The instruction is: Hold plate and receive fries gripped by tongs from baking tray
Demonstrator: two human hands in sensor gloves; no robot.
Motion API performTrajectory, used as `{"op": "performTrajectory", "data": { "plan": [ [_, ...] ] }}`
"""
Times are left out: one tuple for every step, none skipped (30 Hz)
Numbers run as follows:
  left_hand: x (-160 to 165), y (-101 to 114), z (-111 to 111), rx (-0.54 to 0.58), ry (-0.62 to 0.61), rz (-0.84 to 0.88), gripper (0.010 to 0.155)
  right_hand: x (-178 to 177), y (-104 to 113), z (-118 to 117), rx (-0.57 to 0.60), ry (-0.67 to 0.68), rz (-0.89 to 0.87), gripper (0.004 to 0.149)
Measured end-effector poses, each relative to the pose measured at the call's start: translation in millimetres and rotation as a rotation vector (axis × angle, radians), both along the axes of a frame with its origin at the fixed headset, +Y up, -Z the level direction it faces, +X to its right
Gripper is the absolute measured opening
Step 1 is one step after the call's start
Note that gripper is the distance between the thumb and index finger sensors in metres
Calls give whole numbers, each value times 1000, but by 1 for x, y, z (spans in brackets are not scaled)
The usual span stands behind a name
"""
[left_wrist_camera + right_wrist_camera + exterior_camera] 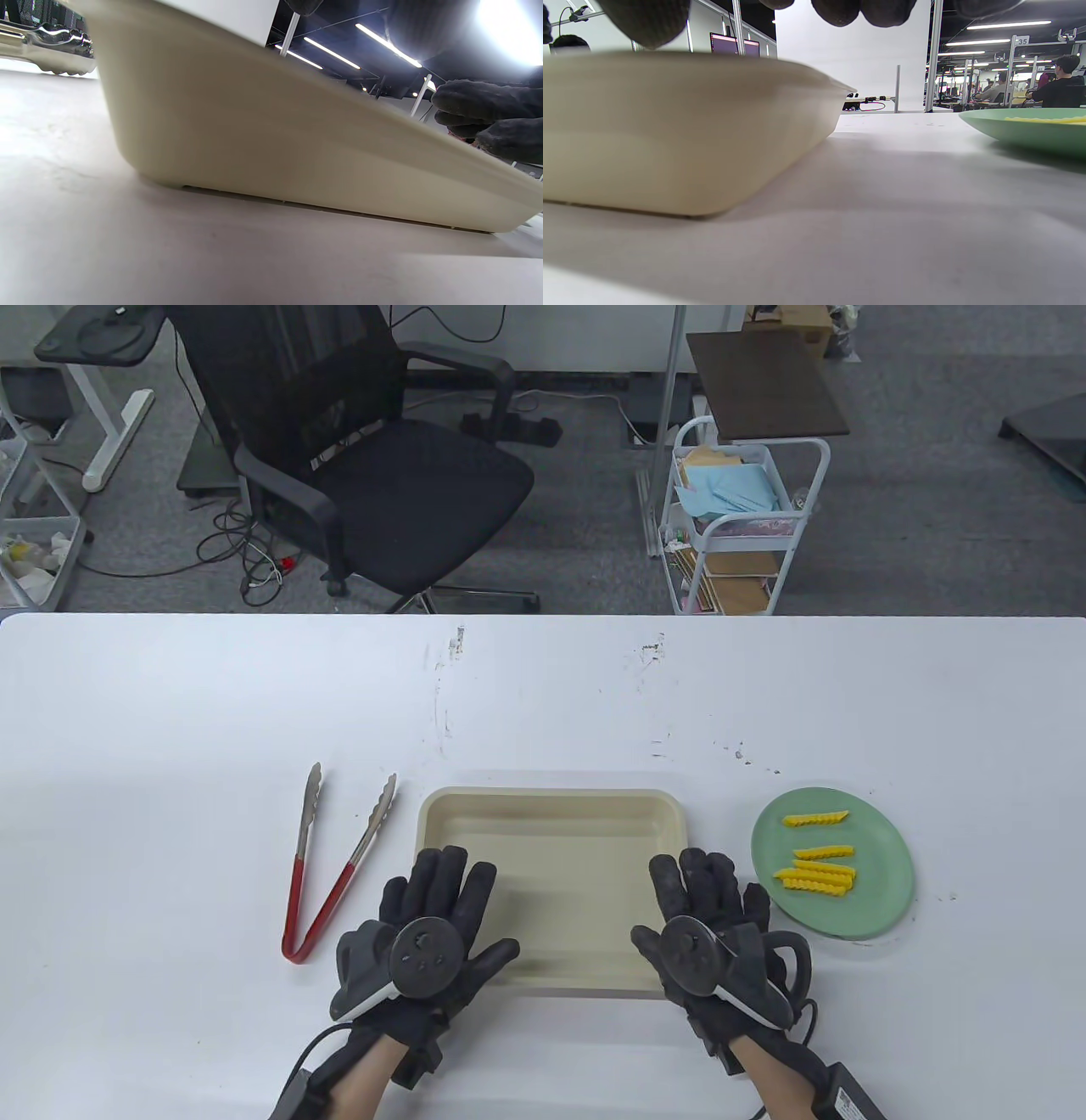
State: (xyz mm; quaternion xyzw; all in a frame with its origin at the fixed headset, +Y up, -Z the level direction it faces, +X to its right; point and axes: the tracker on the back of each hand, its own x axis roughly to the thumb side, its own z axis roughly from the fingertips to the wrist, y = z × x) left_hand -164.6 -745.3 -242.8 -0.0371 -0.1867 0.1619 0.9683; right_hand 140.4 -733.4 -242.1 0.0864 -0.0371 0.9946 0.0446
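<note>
Fingers (441, 874) of the left hand (420, 937) are spread apart and lie flat over the near left corner of the baking tray (551, 814), holding nothing. Fingers (704, 878) of the right hand (708, 937) are spread apart too, flat over the tray's near right corner, and they hold nothing. Both hands come in from the near edge of the white desk (170, 712). The tray is cream colored and sits flat on the desk between the two hands. In the left wrist view its cream wall (254, 140) fills most of the picture, and the dark fingers of the other hand (488, 114) show at the right side. In the right wrist view the tray wall (670, 135) is on the left and the fingertips (645, 17) hang in from the top. The tongs (339, 861) lie on the desk just left of the tray, with red handles near and open silver tips far. The green plate (882, 831) sits on the desk just right of the tray, and yellow crinkle fries (816, 869) lie on it. Past the far edge of the desk stand a black office chair (365, 449) and a white cart (738, 526) with papers in it.
</note>
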Motion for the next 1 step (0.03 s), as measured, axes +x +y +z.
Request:
{"op": "performTrajectory", "data": {
  "plan": [
    [0,0,0,-2,2,-1,84,0,0,0,-3,0,1,78]
  ]
}}
